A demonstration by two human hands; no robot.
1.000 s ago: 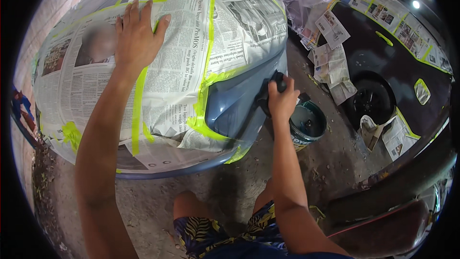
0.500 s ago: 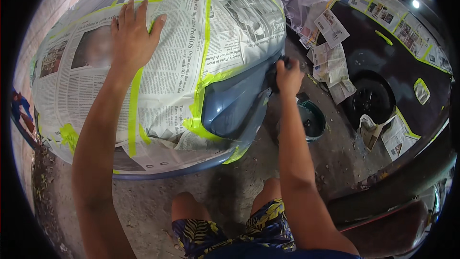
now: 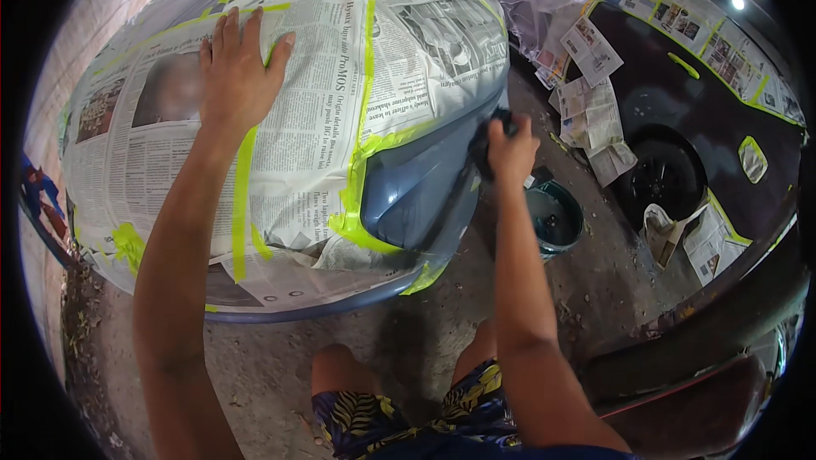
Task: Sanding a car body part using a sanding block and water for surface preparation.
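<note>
My left hand (image 3: 240,77) lies flat with fingers spread on the newspaper sheets (image 3: 289,137) taped over the front of a car. Strips of yellow-green masking tape (image 3: 365,77) hold the sheets down. My right hand (image 3: 512,152) is closed on a dark pad (image 3: 482,150), its exact kind hard to make out. That pad is against the bare blue-grey car panel (image 3: 442,167), beside the tape-edged corner. Part of the pad is hidden behind my fingers.
Below my right hand a dark green bucket (image 3: 557,218) of liquid stands on the concrete floor (image 3: 425,332). To the right is a dark car body (image 3: 722,94), masked with newspaper, and its wheel (image 3: 663,171). A dark reddish-brown curved part (image 3: 697,409) lies at lower right.
My right hand and the dark pad have shifted slightly down along the panel's edge, showing more of the pad. The left hand stays on the newspaper.
</note>
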